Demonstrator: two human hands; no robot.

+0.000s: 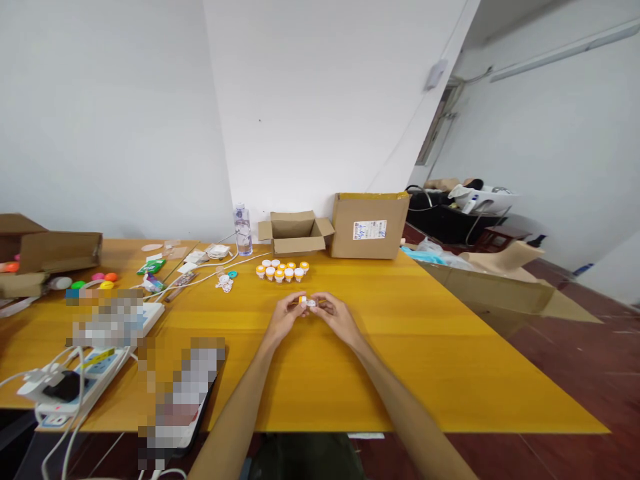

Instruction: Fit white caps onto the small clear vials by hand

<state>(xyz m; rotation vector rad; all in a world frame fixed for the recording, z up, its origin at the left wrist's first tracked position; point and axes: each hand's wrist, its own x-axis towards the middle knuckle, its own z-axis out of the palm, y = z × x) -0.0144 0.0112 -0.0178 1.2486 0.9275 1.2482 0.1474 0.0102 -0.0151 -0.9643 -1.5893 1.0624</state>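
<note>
My left hand (286,319) and my right hand (339,319) meet above the middle of the wooden table. Between their fingertips is a small orange-and-white plastic piece (303,301), with a whitish part (312,303) at the right fingers. Whether these are one piece or two I cannot tell. Both hands are closed in a pinch. Just beyond them stands a cluster of several similar small orange-and-white pieces (280,275) with round tops. To their left lie some small white plastic parts (225,285) and a teal ring (232,274).
An open cardboard box (296,247) and a taller closed one (370,230) stand at the back, beside a clear water bottle (243,230). Power strips (100,373) with cables and a blurred phone (193,393) lie on the left. Another box (60,252) with colourful balls is at far left.
</note>
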